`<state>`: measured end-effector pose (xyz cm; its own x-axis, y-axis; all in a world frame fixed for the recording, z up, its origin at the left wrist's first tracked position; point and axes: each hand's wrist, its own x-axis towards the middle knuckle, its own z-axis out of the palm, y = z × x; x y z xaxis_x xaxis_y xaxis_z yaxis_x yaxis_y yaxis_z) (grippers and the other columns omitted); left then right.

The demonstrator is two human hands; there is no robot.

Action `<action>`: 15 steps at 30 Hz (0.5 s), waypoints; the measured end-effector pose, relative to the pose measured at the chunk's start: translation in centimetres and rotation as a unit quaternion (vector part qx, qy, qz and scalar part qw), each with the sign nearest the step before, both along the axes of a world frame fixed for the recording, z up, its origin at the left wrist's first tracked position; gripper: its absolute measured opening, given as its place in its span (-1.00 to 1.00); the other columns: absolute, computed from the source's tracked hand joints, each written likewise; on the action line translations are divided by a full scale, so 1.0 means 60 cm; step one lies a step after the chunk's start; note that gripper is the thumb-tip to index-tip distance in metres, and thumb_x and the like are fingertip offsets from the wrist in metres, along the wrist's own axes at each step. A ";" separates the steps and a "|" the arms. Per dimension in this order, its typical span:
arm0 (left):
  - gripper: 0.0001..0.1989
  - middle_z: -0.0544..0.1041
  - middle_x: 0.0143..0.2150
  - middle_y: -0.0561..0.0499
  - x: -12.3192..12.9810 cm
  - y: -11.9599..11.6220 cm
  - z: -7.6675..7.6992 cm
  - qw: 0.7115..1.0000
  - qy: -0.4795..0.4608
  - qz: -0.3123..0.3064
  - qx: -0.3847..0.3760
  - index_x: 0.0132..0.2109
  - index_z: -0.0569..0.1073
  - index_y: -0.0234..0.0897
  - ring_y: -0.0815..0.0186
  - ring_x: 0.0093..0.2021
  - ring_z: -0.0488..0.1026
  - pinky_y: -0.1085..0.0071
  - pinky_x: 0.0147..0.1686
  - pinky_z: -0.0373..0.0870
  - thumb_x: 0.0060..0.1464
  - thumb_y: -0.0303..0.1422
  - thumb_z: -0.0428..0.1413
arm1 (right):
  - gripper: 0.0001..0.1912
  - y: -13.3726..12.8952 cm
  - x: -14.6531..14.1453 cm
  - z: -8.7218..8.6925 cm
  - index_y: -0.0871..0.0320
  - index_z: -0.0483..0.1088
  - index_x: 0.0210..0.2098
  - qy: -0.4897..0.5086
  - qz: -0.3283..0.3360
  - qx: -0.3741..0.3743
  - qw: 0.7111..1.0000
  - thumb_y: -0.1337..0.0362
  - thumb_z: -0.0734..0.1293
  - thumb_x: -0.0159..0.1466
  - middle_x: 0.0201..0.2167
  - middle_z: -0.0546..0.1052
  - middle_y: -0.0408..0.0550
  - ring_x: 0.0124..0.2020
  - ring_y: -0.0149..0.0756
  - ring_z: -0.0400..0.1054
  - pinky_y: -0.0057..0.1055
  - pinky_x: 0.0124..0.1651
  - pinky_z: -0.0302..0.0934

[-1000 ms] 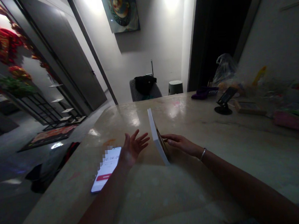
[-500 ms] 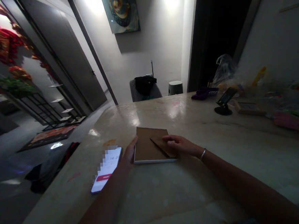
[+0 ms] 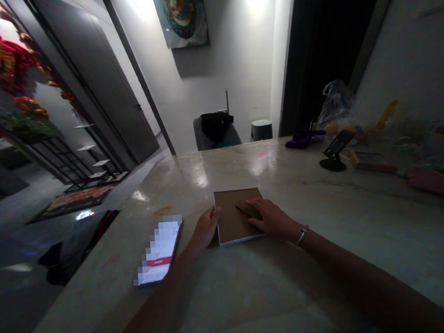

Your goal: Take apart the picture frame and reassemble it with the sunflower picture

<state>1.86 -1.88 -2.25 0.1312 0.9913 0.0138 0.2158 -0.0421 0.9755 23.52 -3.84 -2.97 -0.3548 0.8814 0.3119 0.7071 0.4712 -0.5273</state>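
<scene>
A flat photo frame [image 3: 234, 226] lies back up on the table, its brown backing edged by a thin white rim. My left hand [image 3: 206, 229] holds its left edge, thumb on top and the other fingers mostly hidden below. A dark brown corner [image 3: 213, 241] sticks out under my left hand; what it belongs to is unclear. On the right half, my right hand [image 3: 273, 218] is closed over the brown stand flap [image 3: 243, 206], covering most of it. To the left of my left forearm lies a lit phone [image 3: 161, 252], partly blurred out.
The pale stone table [image 3: 223, 298] fills the foreground. On its right stand a black phone stand [image 3: 334, 163], a purple basket [image 3: 305, 138], a small wooden box [image 3: 371, 161], a pink bundle [image 3: 436, 182] and clear plastic bags [image 3: 335, 100]. A chair [image 3: 200, 137] is beyond the far edge.
The photo frame has shifted right and turned slightly. My left hand has moved right with it. The stand flap now shows less, with my right hand spread farther over it.
</scene>
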 end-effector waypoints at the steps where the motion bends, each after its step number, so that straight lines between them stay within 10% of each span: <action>1: -0.61 0.56 -0.24 -0.11 0.001 -0.001 0.002 1.000 0.020 0.008 0.016 -0.20 0.48 -0.31 0.10 -0.21 0.45 0.33 -0.24 0.31 -0.07 -0.10 0.08 | -0.46 0.001 -0.001 -0.001 0.14 0.20 0.08 -0.005 -0.019 -0.001 1.000 0.22 0.30 0.10 -0.01 0.34 0.10 0.01 -0.14 0.18 -0.16 0.02 0.06; 6: -0.66 0.55 -0.24 -0.09 0.004 0.000 -0.001 0.997 0.023 0.057 0.038 -0.22 0.50 -0.31 0.11 -0.21 0.44 0.32 -0.22 0.30 -0.10 -0.17 0.12 | -0.50 0.006 -0.001 -0.004 0.15 0.24 0.04 -0.009 -0.050 0.004 0.999 0.28 0.28 0.09 -0.09 0.38 0.08 -0.06 -0.18 0.23 -0.25 -0.04 0.10; 15: -0.71 0.57 -0.27 -0.04 -0.009 0.016 -0.012 0.958 -0.251 0.078 -0.115 -0.16 0.46 -0.31 0.23 -0.23 0.48 0.31 -0.15 0.34 -0.12 -0.41 0.16 | -0.55 -0.002 -0.005 -0.001 0.14 0.34 -0.07 0.045 -0.005 -0.013 0.999 0.16 0.35 0.05 -0.15 0.43 0.04 -0.14 -0.21 0.29 -0.26 -0.08 0.15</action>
<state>1.33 -0.92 -3.00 0.0151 0.9826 -0.1849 -0.2972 0.1810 0.9375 23.20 -3.94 -3.05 -0.3170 0.8934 0.3184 0.6607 0.4489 -0.6016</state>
